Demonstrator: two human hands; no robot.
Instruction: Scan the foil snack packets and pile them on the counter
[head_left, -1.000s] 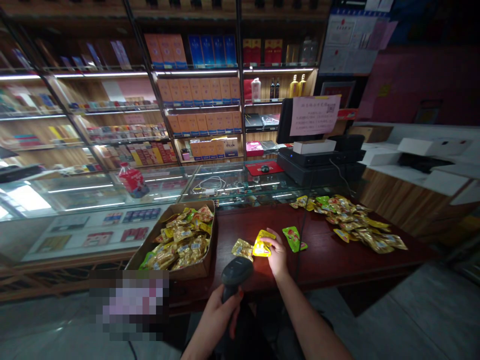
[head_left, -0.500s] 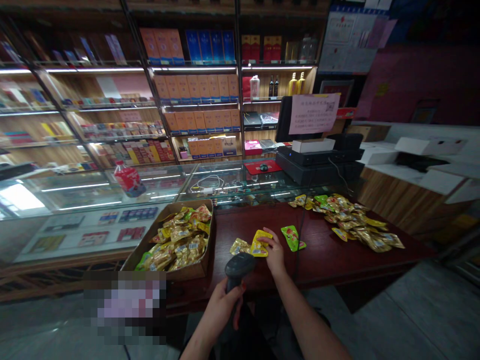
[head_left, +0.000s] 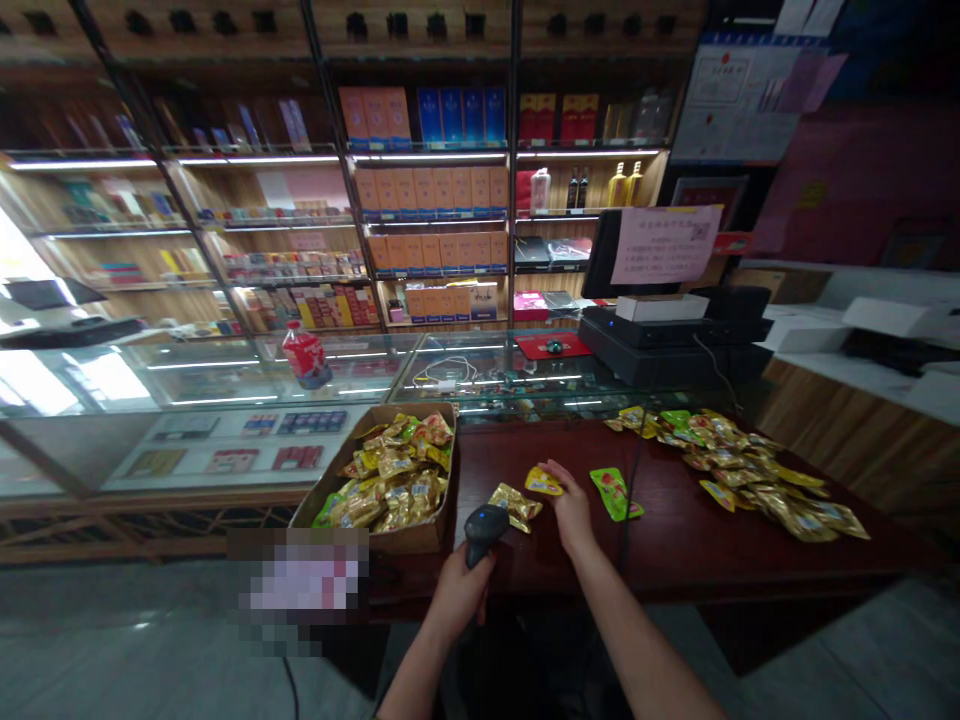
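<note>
My left hand is wrapped round the handle of a dark barcode scanner, whose head is raised near the front edge of the table. A yellow snack packet is at the fingers of my right hand, gripped by its right side. Between scanner and yellow packet lies a gold snack packet, its crinkled foil showing. To the right of my right hand rests a green snack packet, partly over another small packet.
An open cardboard box of snack packets stands left. A pile of gold packets covers the table's right part. A thin dark cable hangs before the table. Behind are a glass counter, red bottle and cash register.
The view has swung, shifting the scene rightward. My right hand has moved the yellow packet away from the gold one, and it now looks flatter. The scanner now sits left of the gold packet.
</note>
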